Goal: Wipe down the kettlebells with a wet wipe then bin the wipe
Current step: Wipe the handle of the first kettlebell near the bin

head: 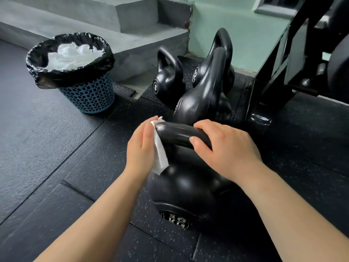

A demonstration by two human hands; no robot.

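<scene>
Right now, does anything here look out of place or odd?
Only the bin: crumpled white waste fills it to the rim, so the wipe will have little room. The kettlebells stand upright, and no spill shows on the floor.

Premises present as a gym, free-weights area. The flooring is black rubber tiles with pale speckling, laid in squares with visible seams. Four black kettlebells stand grouped on it. The nearest kettlebell is marked 16 KG, a small kettlebell carries a 6, and a rear kettlebell carries what reads as 12. A black steel rack stands at right, its load cut off by the frame. Painted concrete steps and a pale green wall bound the area. A lined waste bin stands nearby.
</scene>
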